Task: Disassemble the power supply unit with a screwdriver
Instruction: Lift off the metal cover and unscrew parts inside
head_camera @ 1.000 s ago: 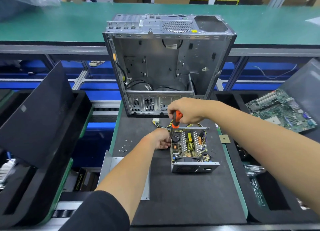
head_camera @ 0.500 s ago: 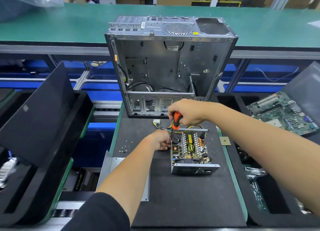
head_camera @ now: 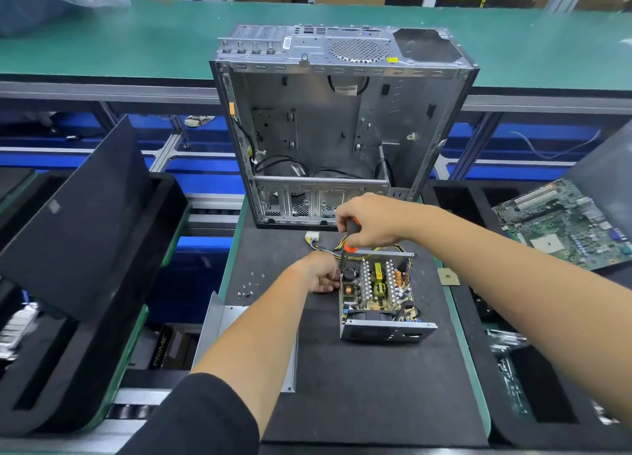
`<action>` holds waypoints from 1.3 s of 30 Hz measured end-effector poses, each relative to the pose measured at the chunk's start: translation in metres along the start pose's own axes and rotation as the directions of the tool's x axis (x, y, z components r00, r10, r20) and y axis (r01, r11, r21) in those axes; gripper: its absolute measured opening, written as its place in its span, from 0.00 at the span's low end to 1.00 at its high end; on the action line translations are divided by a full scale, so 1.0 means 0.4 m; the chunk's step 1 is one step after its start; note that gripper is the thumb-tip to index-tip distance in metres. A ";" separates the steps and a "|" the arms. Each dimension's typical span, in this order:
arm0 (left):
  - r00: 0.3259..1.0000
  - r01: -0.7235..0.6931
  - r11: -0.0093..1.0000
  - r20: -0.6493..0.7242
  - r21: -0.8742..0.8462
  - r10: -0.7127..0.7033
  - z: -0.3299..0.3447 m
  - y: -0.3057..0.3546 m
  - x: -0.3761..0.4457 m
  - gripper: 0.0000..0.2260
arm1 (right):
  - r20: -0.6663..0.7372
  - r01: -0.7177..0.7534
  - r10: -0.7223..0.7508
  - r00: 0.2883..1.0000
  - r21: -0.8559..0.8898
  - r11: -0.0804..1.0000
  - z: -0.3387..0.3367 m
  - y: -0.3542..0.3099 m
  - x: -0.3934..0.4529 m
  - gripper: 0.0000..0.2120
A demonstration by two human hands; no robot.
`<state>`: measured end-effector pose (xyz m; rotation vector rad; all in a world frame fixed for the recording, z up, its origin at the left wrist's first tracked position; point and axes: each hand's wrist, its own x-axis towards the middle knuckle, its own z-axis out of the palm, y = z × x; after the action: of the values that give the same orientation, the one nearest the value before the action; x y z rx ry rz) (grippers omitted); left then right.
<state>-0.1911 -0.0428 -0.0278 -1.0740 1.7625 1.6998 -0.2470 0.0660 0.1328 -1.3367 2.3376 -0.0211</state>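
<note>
The power supply unit [head_camera: 379, 330] lies on the black mat with its cover off, so its circuit board with coils and heat sinks shows. My right hand [head_camera: 371, 220] grips the orange and black handle of the screwdriver [head_camera: 350, 237], held upright with the tip down at the board's far left corner. My left hand [head_camera: 319, 273] holds the unit's left wall by that corner, fingers curled on the edge. The tip is hidden behind my fingers. A bundle of yellow and black wires [head_camera: 328, 247] runs from the unit to a white plug.
An empty metal computer case [head_camera: 342, 126] stands open right behind the unit. The removed grey cover [head_camera: 219, 331] lies at the mat's left edge, with several loose screws [head_camera: 248, 289] beside it. A motherboard [head_camera: 567, 222] rests at the right, black foam trays [head_camera: 78, 249] at both sides.
My right hand has turned on the screwdriver handle, so less of the orange shows. My left hand and the unit stay where they were.
</note>
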 end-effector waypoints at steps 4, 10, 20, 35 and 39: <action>1.000 0.004 1.000 -0.002 -0.002 -0.004 0.002 -0.002 0.001 0.11 | -0.021 -0.123 0.122 0.992 -0.223 0.967 0.009 -0.012 0.008 0.17; 1.000 0.008 1.000 0.002 0.006 -0.008 0.000 -0.006 0.002 0.11 | 0.040 0.036 -0.034 0.999 -0.028 0.999 -0.003 -0.016 -0.004 0.12; 1.000 0.000 1.000 0.011 -0.003 0.000 0.000 -0.004 0.003 0.11 | 0.006 -0.012 0.013 1.000 -0.095 0.995 0.011 -0.002 0.012 0.04; 1.000 -0.008 1.000 0.009 -0.003 0.008 0.002 -0.006 0.001 0.11 | 0.025 0.014 -0.015 1.000 0.046 0.999 0.003 0.000 -0.005 0.10; 1.000 -0.015 1.000 0.007 0.001 0.015 0.002 -0.006 0.002 0.11 | 0.010 -0.019 0.019 1.000 -0.006 1.000 0.007 0.010 -0.005 0.08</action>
<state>-0.1896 -0.0421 -0.0299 -1.0560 1.7711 1.7086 -0.2481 0.0704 0.1302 -1.3146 2.3436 -0.0018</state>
